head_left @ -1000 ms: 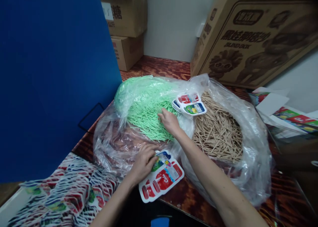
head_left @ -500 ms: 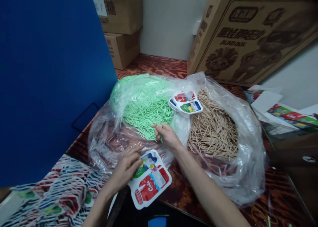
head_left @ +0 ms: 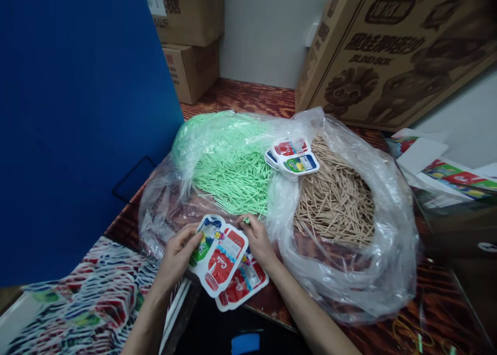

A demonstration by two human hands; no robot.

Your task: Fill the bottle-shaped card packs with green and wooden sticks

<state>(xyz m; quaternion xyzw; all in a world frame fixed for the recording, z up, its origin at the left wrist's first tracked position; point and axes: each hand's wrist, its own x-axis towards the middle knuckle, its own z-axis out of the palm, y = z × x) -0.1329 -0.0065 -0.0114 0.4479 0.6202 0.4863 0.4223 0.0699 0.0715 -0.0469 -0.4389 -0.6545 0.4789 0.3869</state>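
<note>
My left hand (head_left: 181, 251) pinches a cola-printed packet (head_left: 219, 256) by its left side, tilted up over the table edge. Another packet of the same print (head_left: 248, 282) lies beneath it, partly covered. My right hand (head_left: 256, 238) is closed around a small bunch of green sticks (head_left: 246, 220), whose ends peek out by the thumb, just right of the raised packet. Beyond the hands lies an open clear plastic bag with a heap of green sticks (head_left: 236, 181). To its right, a second open bag (head_left: 396, 272) holds brown sticks (head_left: 336, 200).
A few packets (head_left: 295, 158) rest between the two heaps. Many more packets (head_left: 89, 303) stand in rows at lower left, beside a blue panel (head_left: 81, 127). Cardboard boxes (head_left: 388, 60) stand at the back, and printed card (head_left: 454, 174) lies at right. Rubber bands (head_left: 411, 334) are at lower right.
My left hand has lifted one packet off another, uncovering the one below. My right hand has drawn back from the green heap toward the packet, with green sticks in its grasp.
</note>
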